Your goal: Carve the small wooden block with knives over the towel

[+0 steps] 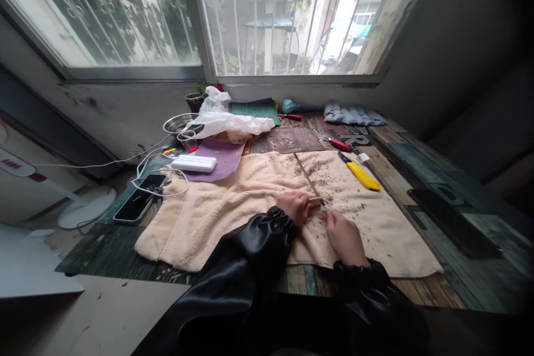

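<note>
On the beige towel (233, 189), my left hand (294, 207) is closed around a small pale wooden stick (315, 199). Just to its right, my right hand (345, 236) is a fist, and a small light tip pokes out near the stick's end; most of what it grips is hidden. A thin dark strip (305, 173) lies across the towel beyond my fingers. Brown shavings (319, 169) are scattered around it. Further right lies a yellow-handled cutter knife (362, 176), and a red-handled tool (341, 145) sits at the towel's far edge.
To the left are a phone (141, 198), a white power bank (194, 164) with a looped cable, and a purple sheet (219, 158). A plastic bag (233, 123), metal bowl (177, 122) and green mat (255, 111) stand at the back, below the barred window.
</note>
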`<state>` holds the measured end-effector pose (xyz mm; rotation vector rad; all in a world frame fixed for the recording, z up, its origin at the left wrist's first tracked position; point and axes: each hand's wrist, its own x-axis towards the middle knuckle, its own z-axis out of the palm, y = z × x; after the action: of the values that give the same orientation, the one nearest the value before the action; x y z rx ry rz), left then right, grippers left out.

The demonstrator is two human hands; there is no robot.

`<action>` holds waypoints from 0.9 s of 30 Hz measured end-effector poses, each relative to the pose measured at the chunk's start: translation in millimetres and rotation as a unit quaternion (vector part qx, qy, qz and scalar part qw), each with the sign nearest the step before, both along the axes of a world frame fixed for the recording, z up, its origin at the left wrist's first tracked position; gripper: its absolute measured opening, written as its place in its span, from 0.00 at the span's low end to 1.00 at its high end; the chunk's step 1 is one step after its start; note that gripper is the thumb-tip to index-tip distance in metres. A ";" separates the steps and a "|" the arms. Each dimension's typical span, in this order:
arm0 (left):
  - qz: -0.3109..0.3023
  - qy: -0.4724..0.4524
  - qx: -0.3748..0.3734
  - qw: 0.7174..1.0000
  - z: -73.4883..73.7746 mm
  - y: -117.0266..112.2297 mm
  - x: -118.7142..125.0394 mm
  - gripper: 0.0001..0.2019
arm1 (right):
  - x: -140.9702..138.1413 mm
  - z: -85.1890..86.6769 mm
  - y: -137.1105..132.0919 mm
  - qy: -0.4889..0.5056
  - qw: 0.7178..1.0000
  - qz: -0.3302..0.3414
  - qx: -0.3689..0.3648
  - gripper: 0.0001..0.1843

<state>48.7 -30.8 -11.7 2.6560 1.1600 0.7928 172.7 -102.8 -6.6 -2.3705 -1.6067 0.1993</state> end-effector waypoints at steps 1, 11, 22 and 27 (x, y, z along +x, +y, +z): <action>0.005 0.000 0.001 1.000 -0.6 -0.2 0.3 0.10 | -0.4 0.3 0.8 0.003 1.000 0.001 0.000 0.18; 0.033 0.010 0.008 0.999 -1.5 5.1 -0.2 0.10 | 8.5 0.2 -36.0 0.029 0.999 0.002 -0.018 0.18; 0.033 -0.003 0.017 0.999 -4.3 2.1 0.6 0.09 | 4.2 -0.2 -15.4 0.032 0.999 0.011 -0.005 0.18; 0.013 0.008 0.027 1.000 -2.4 3.6 0.3 0.09 | 5.5 1.2 -22.2 0.027 1.000 0.012 -0.006 0.18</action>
<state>49.1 -27.1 -14.0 2.7010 1.1943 0.8216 178.2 -125.0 -5.5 -2.3360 -1.6144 0.2762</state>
